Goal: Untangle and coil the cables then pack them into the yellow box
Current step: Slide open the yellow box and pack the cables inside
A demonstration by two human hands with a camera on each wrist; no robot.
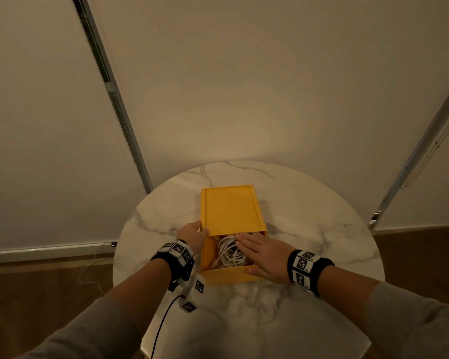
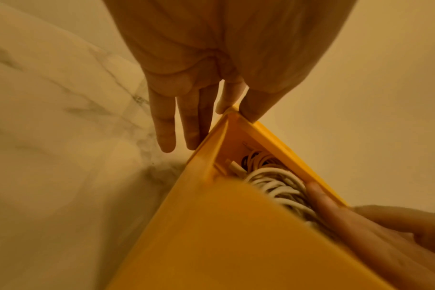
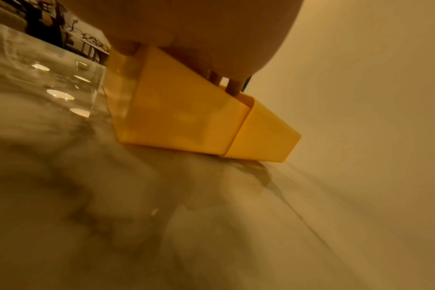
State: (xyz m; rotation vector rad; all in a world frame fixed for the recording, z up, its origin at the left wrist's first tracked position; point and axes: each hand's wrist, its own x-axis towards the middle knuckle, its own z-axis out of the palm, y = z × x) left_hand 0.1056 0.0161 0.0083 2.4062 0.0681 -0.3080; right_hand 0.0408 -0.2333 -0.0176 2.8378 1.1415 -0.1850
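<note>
A yellow box sits mid-table on the round marble table. Its yellow sliding lid covers the far part, so the near end stays uncovered. White coiled cables lie inside the uncovered end. My left hand pinches the lid's near-left corner; the left wrist view shows thumb and forefinger on that corner, the other fingers straight. My right hand lies flat over the cables, fingers straight toward the lid edge, thumb at the box's front wall. The box side shows in the right wrist view.
A wall with blinds rises just beyond the table's far edge. Bare marble lies on both sides of the box and in front of it. A black lead hangs from my left wrist unit. A thin white cord lies on the wooden floor at left.
</note>
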